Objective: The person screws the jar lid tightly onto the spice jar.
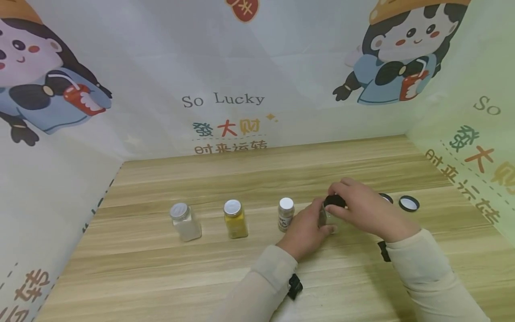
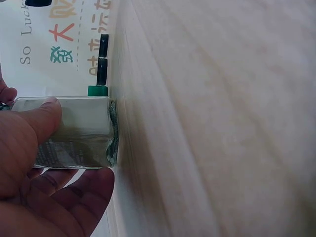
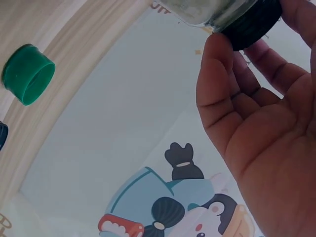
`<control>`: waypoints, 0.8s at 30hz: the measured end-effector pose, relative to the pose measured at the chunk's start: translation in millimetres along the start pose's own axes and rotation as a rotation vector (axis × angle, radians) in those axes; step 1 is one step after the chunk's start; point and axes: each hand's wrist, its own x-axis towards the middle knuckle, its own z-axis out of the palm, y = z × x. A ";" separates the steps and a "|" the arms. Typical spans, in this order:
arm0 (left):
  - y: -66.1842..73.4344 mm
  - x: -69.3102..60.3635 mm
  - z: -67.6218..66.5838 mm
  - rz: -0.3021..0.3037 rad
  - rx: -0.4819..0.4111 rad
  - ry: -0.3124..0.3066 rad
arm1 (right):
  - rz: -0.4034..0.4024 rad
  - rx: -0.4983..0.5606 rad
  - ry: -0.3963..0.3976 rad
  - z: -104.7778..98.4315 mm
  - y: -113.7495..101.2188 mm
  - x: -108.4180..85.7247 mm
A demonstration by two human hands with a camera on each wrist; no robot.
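The left hand [image 1: 305, 230] curls its fingers round the jar [image 2: 81, 129], presumably to brace it, while the right hand [image 1: 364, 210] grips the lid [image 3: 256, 23] at its mouth between thumb and fingers, apparently for turning, the cap [image 3: 39, 76] lying apart from these fingers

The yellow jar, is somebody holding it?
No, the yellow jar stands on the table untouched, while the left hand grips the clear jar and the right hand pinches its black lid.
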 end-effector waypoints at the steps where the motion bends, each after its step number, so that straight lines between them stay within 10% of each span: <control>1: -0.1 0.0 -0.1 0.000 0.000 0.001 | 0.008 0.004 -0.004 -0.1 -0.3 0.3; 24: -0.4 -0.2 0.8 -0.004 0.017 0.004 | -0.040 -0.018 -0.014 -1.0 -1.0 -2.1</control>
